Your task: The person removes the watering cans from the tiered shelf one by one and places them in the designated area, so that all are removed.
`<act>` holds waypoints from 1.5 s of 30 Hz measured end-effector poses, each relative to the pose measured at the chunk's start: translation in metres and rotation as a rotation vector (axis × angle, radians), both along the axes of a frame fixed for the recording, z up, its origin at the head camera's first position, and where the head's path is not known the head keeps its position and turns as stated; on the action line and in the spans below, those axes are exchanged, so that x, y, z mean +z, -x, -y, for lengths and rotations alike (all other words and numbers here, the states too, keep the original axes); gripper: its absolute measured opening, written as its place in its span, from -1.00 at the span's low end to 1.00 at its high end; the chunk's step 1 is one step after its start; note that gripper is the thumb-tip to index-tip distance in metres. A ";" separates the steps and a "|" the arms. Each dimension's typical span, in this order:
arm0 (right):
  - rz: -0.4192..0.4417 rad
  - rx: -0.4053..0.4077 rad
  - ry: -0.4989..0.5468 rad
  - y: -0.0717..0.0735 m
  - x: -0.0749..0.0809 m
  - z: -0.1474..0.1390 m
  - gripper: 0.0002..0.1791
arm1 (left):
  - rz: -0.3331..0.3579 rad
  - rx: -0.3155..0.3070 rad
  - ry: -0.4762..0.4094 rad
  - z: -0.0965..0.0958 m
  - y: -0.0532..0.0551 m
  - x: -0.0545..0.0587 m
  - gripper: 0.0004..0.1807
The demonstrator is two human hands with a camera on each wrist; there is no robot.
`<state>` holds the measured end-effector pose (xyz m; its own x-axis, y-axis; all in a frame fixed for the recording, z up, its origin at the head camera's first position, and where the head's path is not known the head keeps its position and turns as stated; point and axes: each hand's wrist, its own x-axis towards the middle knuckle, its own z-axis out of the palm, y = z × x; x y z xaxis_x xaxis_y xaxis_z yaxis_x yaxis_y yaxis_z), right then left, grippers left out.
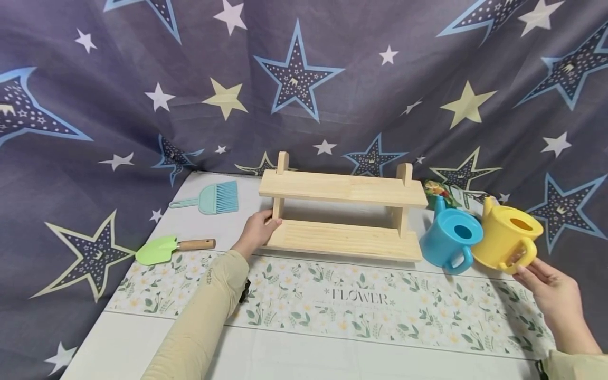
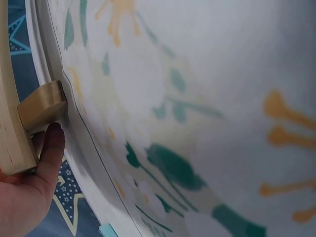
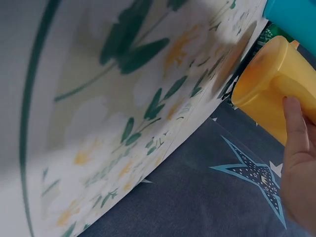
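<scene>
A two-tier wooden shelf [image 1: 342, 237] stands mid-table. My left hand [image 1: 258, 232] grips its left end by the lower board and upright; most fingers are hidden behind the wood. In the left wrist view, my thumb and fingers [image 2: 49, 158] lie around the wooden end [image 2: 44, 106]. At the right, my right hand [image 1: 553, 298] holds a yellow watering can [image 1: 503, 237] by its handle, fingertips at the handle's lower part. The can's base [image 3: 259, 69] faces the tabletop in the right wrist view. Close beside it, left, is a blue watering can [image 1: 442, 243].
A green trowel [image 1: 159, 250] with a wooden handle and a teal brush [image 1: 216, 198] lie on the left. Colourful packets [image 1: 448, 192] lie behind the cans. A floral runner [image 1: 342, 311] crosses the white table; a starry cloth [image 1: 304, 132] hangs behind.
</scene>
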<state>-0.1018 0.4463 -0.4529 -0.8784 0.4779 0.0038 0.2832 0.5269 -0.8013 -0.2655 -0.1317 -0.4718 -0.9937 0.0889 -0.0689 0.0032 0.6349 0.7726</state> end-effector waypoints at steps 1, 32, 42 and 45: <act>0.010 0.007 -0.007 0.000 -0.001 -0.001 -0.41 | 0.001 0.001 -0.001 0.000 0.000 0.000 -0.46; 0.265 0.234 -0.180 -0.003 -0.004 -0.018 -0.41 | 0.021 0.005 -0.017 -0.003 0.004 -0.004 -0.48; 0.246 0.204 -0.221 -0.007 -0.003 -0.014 -0.43 | 0.031 0.004 -0.026 -0.005 0.006 -0.005 -0.48; 0.262 0.175 -0.256 -0.009 0.000 -0.011 -0.40 | 0.021 -0.003 -0.023 -0.005 0.005 -0.005 -0.48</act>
